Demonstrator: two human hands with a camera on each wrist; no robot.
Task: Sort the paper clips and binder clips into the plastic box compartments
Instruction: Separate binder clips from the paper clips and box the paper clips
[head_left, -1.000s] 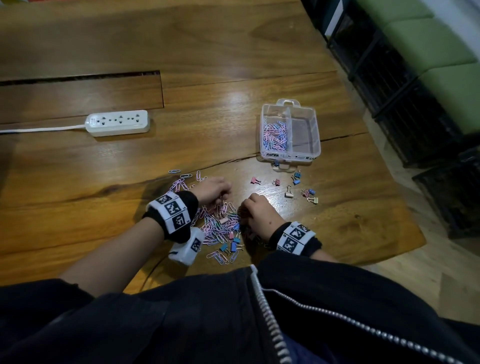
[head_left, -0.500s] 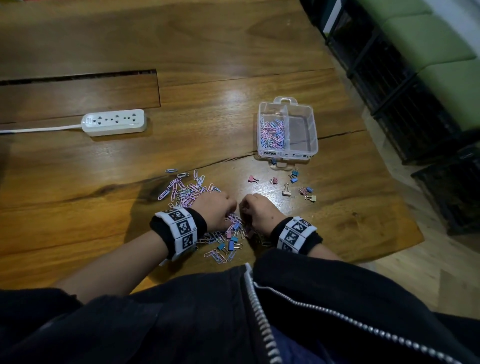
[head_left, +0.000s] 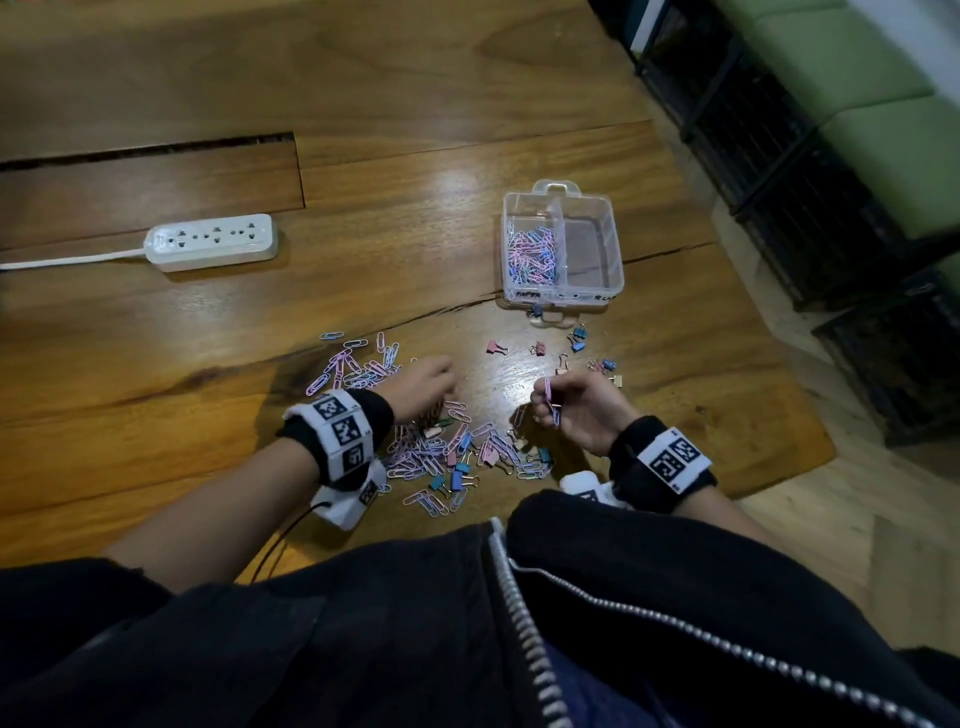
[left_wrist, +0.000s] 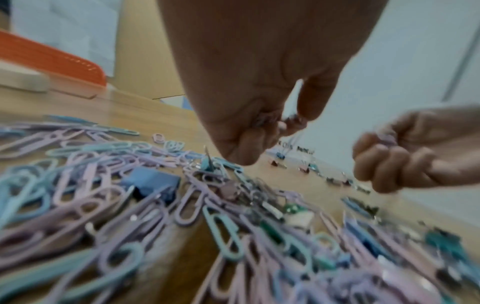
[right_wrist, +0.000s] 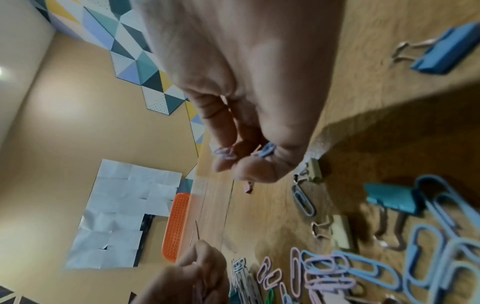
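Note:
A mixed pile of pastel paper clips (head_left: 441, 447) and small binder clips lies on the wooden table (head_left: 156, 364) in front of me. My left hand (head_left: 421, 382) hovers over the pile's far left and pinches a few paper clips (left_wrist: 275, 123) in curled fingers. My right hand (head_left: 571, 405) is lifted just right of the pile, holding several pink and blue paper clips (head_left: 549, 400). The clear plastic box (head_left: 613, 249) stands farther back right; its left compartment holds paper clips (head_left: 532, 254), its right one looks empty. Loose binder clips (head_left: 576, 343) lie between box and hands.
A white power strip (head_left: 213, 241) with its cable lies at the left of the table. The table's right edge (head_left: 779, 364) drops to the floor, with dark crates and green cushions beyond. An orange perforated object (right_wrist: 178, 224) sits far across the table.
Both hands were down in the pile, close together. Now they have parted; the right hand has risen to the right with paper clips, the left has shifted to the pile's far side.

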